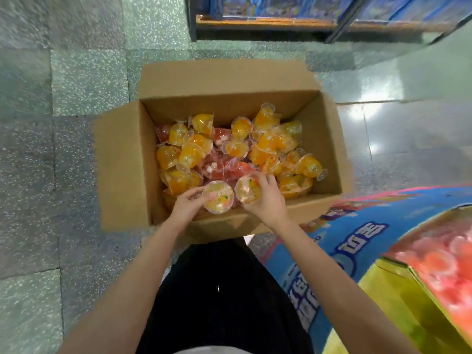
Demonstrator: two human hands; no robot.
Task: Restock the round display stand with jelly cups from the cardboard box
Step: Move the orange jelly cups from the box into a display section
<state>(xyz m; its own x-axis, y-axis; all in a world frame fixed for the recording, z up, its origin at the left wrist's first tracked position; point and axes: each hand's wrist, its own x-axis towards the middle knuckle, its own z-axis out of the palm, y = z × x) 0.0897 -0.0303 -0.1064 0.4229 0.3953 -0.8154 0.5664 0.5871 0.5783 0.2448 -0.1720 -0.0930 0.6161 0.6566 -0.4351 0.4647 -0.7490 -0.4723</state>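
Presently, item one: the cardboard box (122,159) stood open on the speckled floor (63,85) directly before you, its flaps folded outward, holding a loose heap of jelly cups (268,144), mostly orange with a patch of red ones toward the middle. Item two: your left hand (186,205) was curled round one orange cup (217,197) at the near wall of the box, foil lid turned up toward you, fingers pinching its rim. Item three: your right hand (265,198) gripped a second cup (248,188) just beside the first, thumb and fingers wrapped over its side; the two cups sat close together, nearly touching. Item four: the round display stand (357,241) rose at your right, its blue printed wall near the box, with pink-red cups blurred in its top compartment and a yellow divider (398,284) beside them. Item five: a low shelf (268,21) of blue packs lay beyond the box. Handling note, as a judgement: these cups looked light, small and thin-walled, their clear plastic smooth and likely slippery, the foil seals liable to puncture if pressed. You would do best to hold each by the stiff rim or round the body, not by the lid, and to carry only as many as each hand could close on securely.
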